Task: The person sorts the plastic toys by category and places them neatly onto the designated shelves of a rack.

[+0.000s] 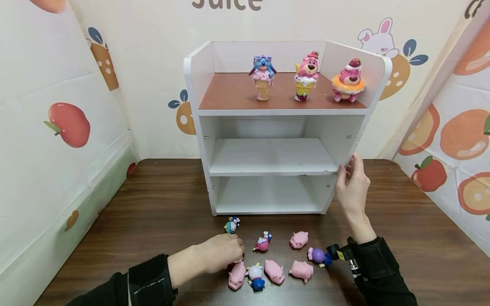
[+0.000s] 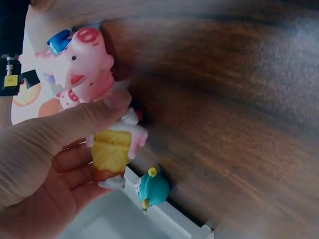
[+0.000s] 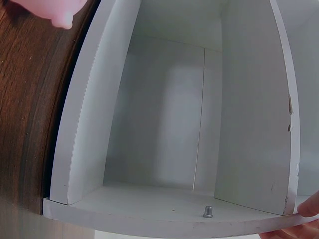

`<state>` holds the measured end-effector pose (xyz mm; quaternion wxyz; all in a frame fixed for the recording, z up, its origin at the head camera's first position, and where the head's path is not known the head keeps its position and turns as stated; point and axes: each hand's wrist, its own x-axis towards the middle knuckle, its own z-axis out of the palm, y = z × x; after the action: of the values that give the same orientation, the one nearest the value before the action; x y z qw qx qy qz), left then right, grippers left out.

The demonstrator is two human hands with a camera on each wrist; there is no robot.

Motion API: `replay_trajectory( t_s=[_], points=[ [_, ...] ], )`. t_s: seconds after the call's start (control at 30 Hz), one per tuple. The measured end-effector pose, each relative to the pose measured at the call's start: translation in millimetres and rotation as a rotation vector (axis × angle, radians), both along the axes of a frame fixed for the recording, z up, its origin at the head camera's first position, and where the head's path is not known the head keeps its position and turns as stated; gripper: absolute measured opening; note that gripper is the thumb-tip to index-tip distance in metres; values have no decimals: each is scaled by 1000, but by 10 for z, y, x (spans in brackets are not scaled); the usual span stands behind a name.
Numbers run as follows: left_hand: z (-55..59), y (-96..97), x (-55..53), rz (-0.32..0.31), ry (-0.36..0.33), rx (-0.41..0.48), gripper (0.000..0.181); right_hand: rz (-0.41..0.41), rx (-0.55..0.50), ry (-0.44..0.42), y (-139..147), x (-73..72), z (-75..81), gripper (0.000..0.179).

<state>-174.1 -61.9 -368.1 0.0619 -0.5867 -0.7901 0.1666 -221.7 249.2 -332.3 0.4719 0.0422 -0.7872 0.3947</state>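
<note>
My left hand (image 1: 226,253) is low over the table among small figures. In the left wrist view its thumb and fingers hold an ice-cream-cone figurine (image 2: 110,152) with a yellow cone and pink drips; the thumb covers its upper part. The head view hides that figurine behind the hand. Close by lie a pink pig figure (image 1: 237,276) and a teal figure (image 1: 231,225). My right hand (image 1: 354,182) grips the right side panel of a white toy shelf (image 1: 269,174), fingertips at the panel's front edge near the middle board.
On the shelf's brown top stand a blue-eared cone figurine (image 1: 263,78), a pink bear cone figurine (image 1: 306,76) and a bear in an orange ring (image 1: 348,80). In front lie several pigs, a red figure (image 1: 262,243), a white-and-blue figure (image 1: 256,277) and a purple figure (image 1: 317,256).
</note>
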Motion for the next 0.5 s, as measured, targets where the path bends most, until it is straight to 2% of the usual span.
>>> replay_trajectory(
  t_s=[0.07,0.17,0.23,0.37,0.5],
  points=[
    [-20,2,0,-5,25,1,11,-2,1,0,1,-3,-1,40],
    [-28,-9,-8,39,-32,25,13,-3,2,-1,1,-4,0,40],
    [-13,-19,-28,96,-131,49,15,-2,2,-1,-2,-2,3,40],
    [17,-42,-101,207,-380,127,18,4,0,1,-12,6,12,41],
    [25,-68,-174,221,-540,216,26,7,-4,5,-17,11,14,41]
  ],
)
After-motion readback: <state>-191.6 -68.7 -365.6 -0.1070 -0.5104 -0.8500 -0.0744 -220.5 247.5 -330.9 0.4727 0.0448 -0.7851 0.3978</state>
